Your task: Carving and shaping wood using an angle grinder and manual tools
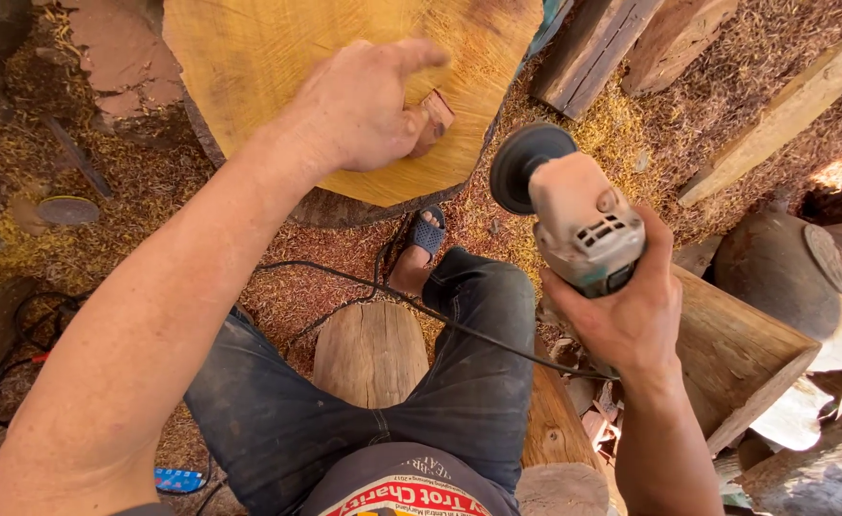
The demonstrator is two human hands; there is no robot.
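Right hand (631,320) clamped on dusty grey angle grinder (574,215) | disc toward 11 o'clock | left hand (363,105) fingers loosely together, flat on pale round wood slab (249,57) | small reddish block (432,119) at thumb

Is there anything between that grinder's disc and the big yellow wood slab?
Nothing visible fills the gap between the grinder, held in the right hand, and the slab. Only wood shavings lie on the ground below. The left hand rests on the slab's face, beside a small reddish wood piece.

Our arms bare, no sleeves, no gloves on our hands: left hand (363,105), right hand (631,311). We wear dusty dark blue jeans (440,382), dark shirt with printed front (406,487), blue open-toe sandal (427,232).
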